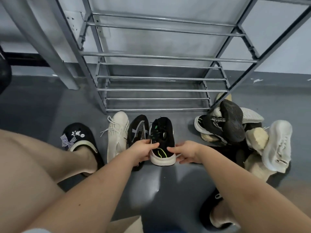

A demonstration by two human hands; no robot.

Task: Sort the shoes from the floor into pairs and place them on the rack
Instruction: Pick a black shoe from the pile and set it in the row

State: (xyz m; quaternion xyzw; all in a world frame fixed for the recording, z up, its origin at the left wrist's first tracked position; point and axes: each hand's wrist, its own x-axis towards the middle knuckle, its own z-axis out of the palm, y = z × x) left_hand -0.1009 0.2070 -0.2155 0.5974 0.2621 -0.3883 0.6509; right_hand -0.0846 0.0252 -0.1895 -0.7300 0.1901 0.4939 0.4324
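Observation:
A black sneaker with green accents and a white sole [162, 137] sits on the grey floor in front of the metal shoe rack [161, 89]. My left hand [143, 149] grips its heel from the left, thumb on top. On the other side my right hand [184, 153] touches the heel with fingers loosely curved. Left of it lie a black-and-grey sneaker [137, 132] and a white laced sneaker [117, 133]. A heap of black, white and cream shoes [239, 133] lies at the right.
The rack's bars hold no shoes. My feet wear black clogs, one at the left [79, 137] and one at the lower right [212, 209]. A grey slanted post [50, 52] stands left of the rack. Bare floor lies between my legs.

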